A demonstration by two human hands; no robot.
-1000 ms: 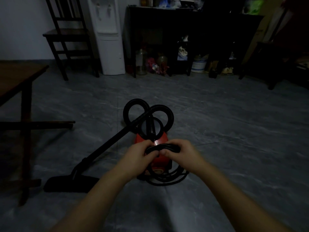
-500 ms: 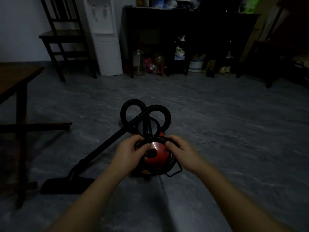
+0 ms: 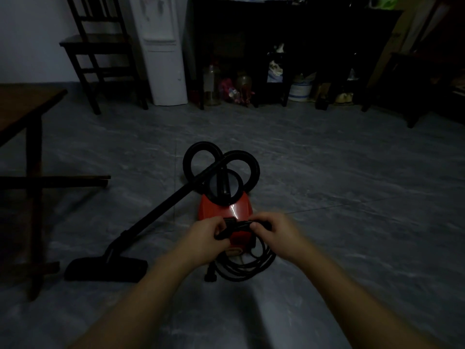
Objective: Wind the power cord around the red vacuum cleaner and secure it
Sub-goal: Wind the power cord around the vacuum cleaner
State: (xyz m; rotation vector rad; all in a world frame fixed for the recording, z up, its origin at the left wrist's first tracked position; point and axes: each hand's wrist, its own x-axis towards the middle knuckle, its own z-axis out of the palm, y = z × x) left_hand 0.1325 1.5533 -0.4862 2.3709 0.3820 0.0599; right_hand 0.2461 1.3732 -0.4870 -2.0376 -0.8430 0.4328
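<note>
The red vacuum cleaner (image 3: 224, 207) sits on the grey floor in the middle of the dim room, its black hose (image 3: 221, 159) looped behind it. The black power cord (image 3: 241, 267) hangs in several coils over the vacuum's near end, and its plug (image 3: 210, 275) rests on the floor. My left hand (image 3: 203, 238) and my right hand (image 3: 279, 235) both grip the top of the cord bundle just above the vacuum's near end, close together.
The black wand runs left from the vacuum to the floor nozzle (image 3: 105, 270). A wooden table (image 3: 27, 102) stands at the left. A chair (image 3: 100, 46), a white water dispenser (image 3: 163, 51) and a dark shelf unit (image 3: 289, 34) line the far wall.
The cord bundle was spread around the vacuum's top half a second ago; my hands have drawn back toward me with it, and the coils now hang at the near end.
</note>
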